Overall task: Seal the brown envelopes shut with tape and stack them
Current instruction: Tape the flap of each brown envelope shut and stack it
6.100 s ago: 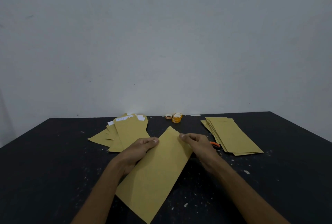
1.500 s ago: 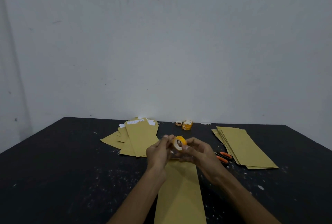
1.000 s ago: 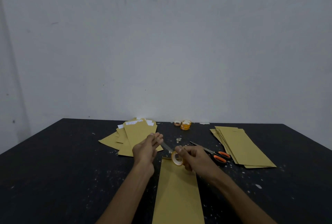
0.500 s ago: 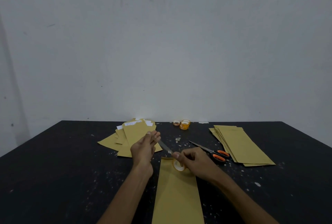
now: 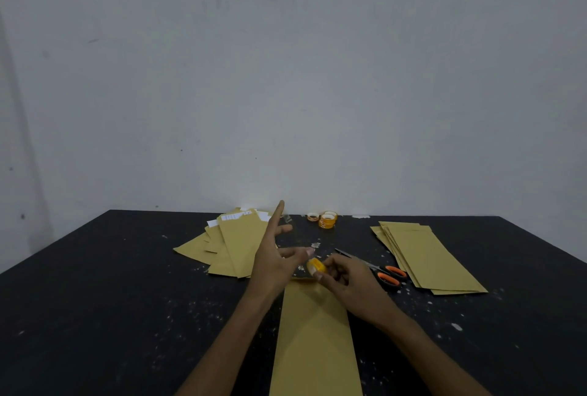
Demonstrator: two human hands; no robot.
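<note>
dim, flat light with a cool grey cast and no hard shadows. the wall [image 5: 317, 78] darkens toward the upper corners and down its left side, and one faint brighter patch sits just above the far edge of the table [image 5: 95, 300]. the black table swallows detail, leaving only pale specks. the whole frame is soft and smeary. the left hand [image 5: 273, 256] is slightly blurred at its raised fingertip, and the tape roll [image 5: 316, 265] reads as a yellow smudge. the wide-angle lens splays the table's side edges outward toward the near corners.

one scissors [image 5: 382, 273], one loose envelope [image 5: 314, 341], two envelope piles [image 5: 241, 246] [image 5: 428, 256], at least three tapes [image 5: 328, 220].
</note>
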